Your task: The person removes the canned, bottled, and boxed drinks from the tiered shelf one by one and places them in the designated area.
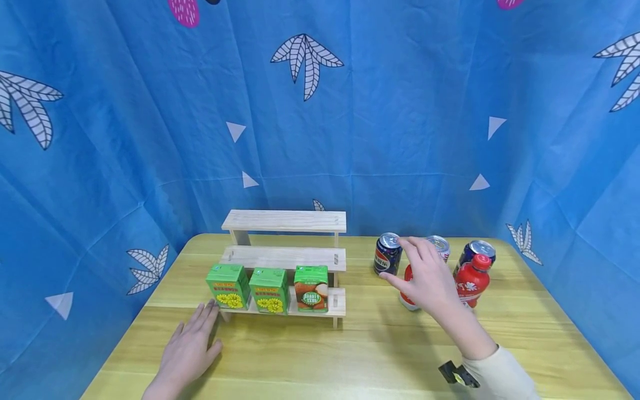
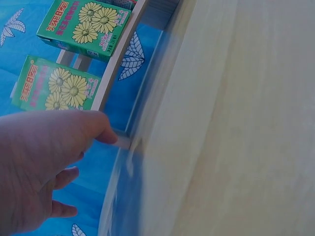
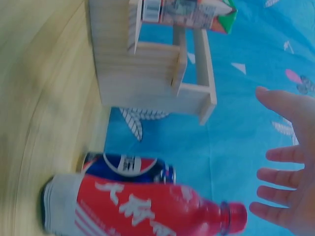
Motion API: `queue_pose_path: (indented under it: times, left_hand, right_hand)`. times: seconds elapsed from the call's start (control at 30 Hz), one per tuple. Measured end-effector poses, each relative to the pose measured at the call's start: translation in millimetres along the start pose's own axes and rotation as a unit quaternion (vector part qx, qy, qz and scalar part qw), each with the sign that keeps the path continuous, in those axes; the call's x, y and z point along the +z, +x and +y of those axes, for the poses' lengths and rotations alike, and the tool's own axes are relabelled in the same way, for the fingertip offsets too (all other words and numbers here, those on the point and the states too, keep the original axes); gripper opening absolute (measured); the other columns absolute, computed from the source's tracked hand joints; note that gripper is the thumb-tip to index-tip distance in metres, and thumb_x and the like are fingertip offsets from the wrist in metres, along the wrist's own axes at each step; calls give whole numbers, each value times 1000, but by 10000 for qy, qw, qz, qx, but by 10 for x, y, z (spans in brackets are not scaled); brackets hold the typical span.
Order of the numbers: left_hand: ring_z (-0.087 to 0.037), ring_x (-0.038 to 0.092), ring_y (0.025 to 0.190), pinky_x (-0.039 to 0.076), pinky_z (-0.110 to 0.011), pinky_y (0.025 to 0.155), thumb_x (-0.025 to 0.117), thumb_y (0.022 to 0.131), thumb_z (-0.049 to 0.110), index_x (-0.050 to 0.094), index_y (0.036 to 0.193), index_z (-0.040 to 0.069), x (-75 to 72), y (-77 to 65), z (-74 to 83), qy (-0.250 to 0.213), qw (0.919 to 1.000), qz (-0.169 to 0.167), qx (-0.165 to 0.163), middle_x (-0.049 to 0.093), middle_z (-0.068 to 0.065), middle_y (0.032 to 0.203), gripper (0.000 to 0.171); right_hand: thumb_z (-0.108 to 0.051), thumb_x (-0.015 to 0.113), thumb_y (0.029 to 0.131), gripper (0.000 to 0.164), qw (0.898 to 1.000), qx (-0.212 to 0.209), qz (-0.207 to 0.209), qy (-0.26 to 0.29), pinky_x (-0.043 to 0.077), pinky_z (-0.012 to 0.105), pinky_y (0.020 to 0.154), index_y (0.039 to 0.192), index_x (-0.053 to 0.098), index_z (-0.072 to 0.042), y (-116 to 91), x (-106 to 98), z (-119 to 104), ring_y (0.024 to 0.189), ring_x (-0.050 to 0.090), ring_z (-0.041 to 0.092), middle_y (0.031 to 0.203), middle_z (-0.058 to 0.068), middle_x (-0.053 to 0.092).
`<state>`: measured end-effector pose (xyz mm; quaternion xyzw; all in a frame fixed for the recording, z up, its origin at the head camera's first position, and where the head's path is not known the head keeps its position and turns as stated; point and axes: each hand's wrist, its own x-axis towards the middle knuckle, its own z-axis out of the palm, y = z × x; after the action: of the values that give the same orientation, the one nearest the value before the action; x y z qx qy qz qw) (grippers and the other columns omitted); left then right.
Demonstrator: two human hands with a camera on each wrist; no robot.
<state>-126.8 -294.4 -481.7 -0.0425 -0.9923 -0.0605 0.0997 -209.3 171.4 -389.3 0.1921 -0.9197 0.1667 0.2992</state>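
In the head view my right hand hovers over a group of drinks, fingers spread apart and nothing held. Nearest its fingertips is a dark blue cola can. A red bottle is partly hidden behind that hand; the right wrist view shows a red-and-white bottle beside a blue can. My left hand lies palm down with extended fingers at the left end of a three-tier wooden shelf. Two green chrysanthemum drink cartons and a green-and-brown carton stand on its lowest tier.
Another red bottle stands at the right, with a blue can behind it. A pale-topped can is partly covered by the right hand. Blue patterned cloth hangs around the wooden table.
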Motion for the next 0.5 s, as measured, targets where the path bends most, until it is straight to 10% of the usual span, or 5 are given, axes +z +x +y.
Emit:
queue_pose_path:
  times: [0.5]
  left_hand:
    - [-41,35,141,32,-71,107,67,85,28,42,144,-1,5,-4,-5,2,9999,86,64,38,-19,154,71]
  right_hand:
    - [-52,82,70,81,9978,-575,-72,312,51,48,101,133,55,-8,62,271,-365,121,53,31,128,13,58]
